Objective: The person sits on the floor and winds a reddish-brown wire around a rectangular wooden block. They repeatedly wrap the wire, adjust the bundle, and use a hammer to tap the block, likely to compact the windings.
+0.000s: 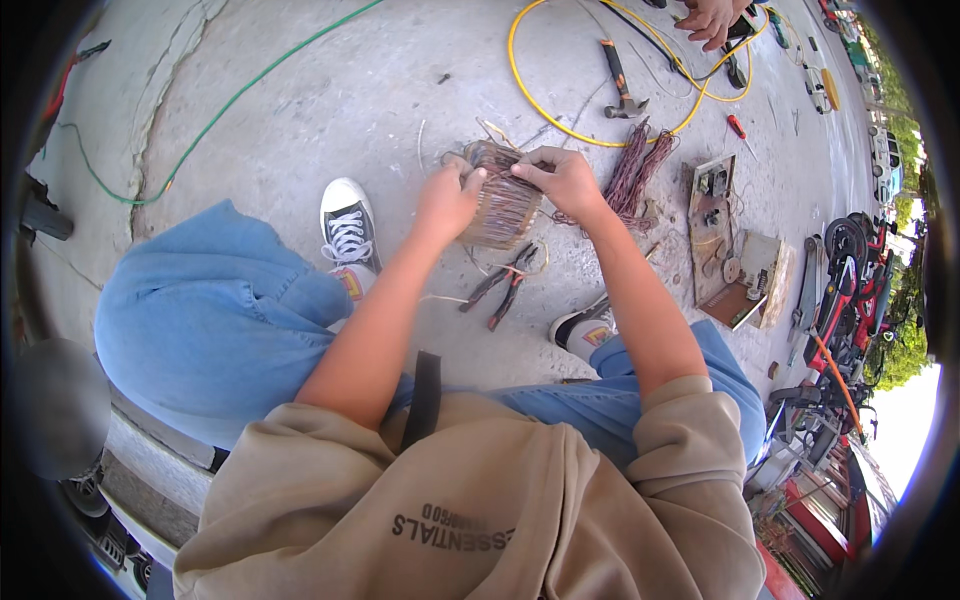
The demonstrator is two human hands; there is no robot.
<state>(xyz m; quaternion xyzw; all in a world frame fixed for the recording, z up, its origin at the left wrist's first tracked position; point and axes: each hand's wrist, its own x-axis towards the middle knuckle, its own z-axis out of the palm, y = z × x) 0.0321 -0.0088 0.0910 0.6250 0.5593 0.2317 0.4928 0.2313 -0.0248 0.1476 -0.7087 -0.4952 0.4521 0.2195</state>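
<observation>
Between my shoes, a ribbed, brownish wire-wound core (497,222) sits on the concrete. My left hand (450,200) grips its upper left edge, fingers bent and pressed together. At the upper right edge, my right hand (560,178) is closed in a pinch, thumb against the windings. Whether a single strand is between the fingertips is too small to tell. Just below the core lie pliers (500,286) with dark red and black handles, jaws toward it. A bundle of dark red copper wire (640,172) rests right of my right hand.
Farther off are a claw hammer (618,82), a looped yellow hose (513,55) and a red screwdriver (737,127). Opened metal housings (738,290) stand at right. A green hose (235,100) curves at left. Another person's hand (710,22) shows at the top right. Bikes (845,285) stand far right.
</observation>
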